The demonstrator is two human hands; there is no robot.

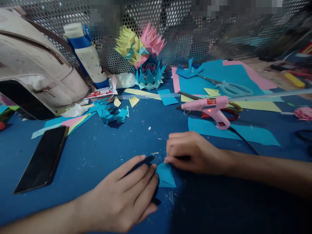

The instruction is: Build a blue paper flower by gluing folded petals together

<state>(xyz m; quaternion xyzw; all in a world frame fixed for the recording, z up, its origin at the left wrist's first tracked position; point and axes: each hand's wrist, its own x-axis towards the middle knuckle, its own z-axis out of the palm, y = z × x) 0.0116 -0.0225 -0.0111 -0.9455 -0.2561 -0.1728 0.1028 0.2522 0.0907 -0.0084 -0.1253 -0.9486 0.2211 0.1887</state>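
A small folded piece of blue paper [166,175] lies on the dark blue table [102,149]. My left hand [126,191] rests over its left side, fingers stretched out, fingertips touching the paper's edge. At the paper's top corner, the curled fingers of my right hand [188,151] pinch the tip between thumb and forefinger. Behind my right hand lies a pink glue gun [207,109] with a small red light lit. A blue paper strip [231,131] is spread under its handle.
Paper flowers [140,48] stand at the back near a bottle [85,52] and a backpack [36,55]. Light blue scissors [231,87] lie on paper sheets [214,73]. To the left are a phone [41,159] and folded blue pieces [109,112]. A black cord [245,141] trails rightward.
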